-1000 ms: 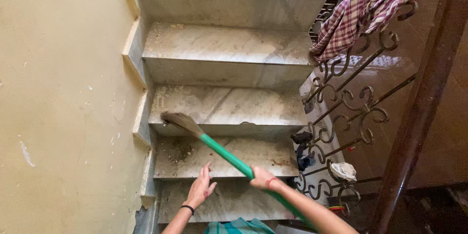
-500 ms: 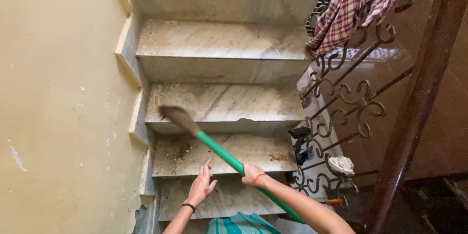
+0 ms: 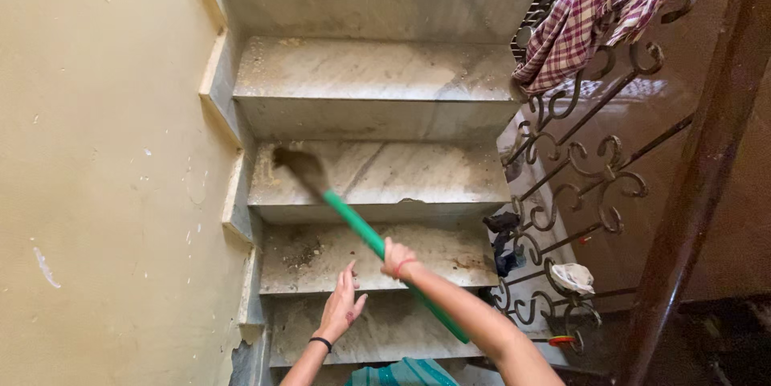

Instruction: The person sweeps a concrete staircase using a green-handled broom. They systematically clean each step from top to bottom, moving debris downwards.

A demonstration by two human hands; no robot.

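Broom (image 3: 321,193) comes first: its green handle runs on a slant from the lower right up to the upper left, and the dark, blurred bristle head sits over the left end of the third marble step (image 3: 385,177), close to the yellow wall (image 3: 104,177). The right hand (image 3: 395,257) is closed around the handle about midway along it, fingers wrapped fully, knuckles turned up toward the camera; that grip has hold of the broom and nothing else. A thin red band shows at the wrist. The right forearm stretches from the lower right corner diagonally upward, lying almost along the line of the handle, with the elbow out of view.

The left hand (image 3: 341,310) is open and empty, fingers spread and pointing up the stairs, palm facing down toward the dusty step (image 3: 321,257) below the broom's head; whether it touches the stone cannot be told. A black band circles that wrist, and the forearm rises nearly straight from the bottom edge.

Grit and dirt lie scattered on the step under the hands. To the right stands a dark scrolled iron railing (image 3: 594,185) with a checked cloth (image 3: 594,16) draped over its top, a dark rag (image 3: 504,237) caught low in the scrolls, and a pale rag (image 3: 572,277) near it. A brown wooden post (image 3: 699,193) slants beside the railing.
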